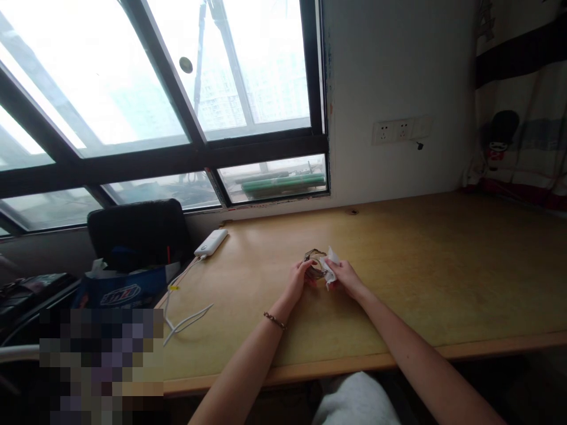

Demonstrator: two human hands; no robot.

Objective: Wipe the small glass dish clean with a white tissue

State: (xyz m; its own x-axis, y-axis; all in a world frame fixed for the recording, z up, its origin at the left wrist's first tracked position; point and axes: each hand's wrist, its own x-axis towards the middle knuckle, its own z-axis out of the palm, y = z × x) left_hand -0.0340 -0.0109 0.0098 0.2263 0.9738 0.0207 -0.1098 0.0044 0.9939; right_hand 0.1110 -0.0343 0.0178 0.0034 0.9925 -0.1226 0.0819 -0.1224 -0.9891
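- White cloth was pinched in the right hand against small glasses.
- Glasses were steadied by the left hand, fingers closed; light strokes were judged best.

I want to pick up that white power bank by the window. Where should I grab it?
Grip the white power bank across its two long sides, near the middle, coming down from above. It lies flat on the wooden desk, so only its top and edges are free. A white cable seems plugged into its nearer end, so probably best to keep your fingers off that end.
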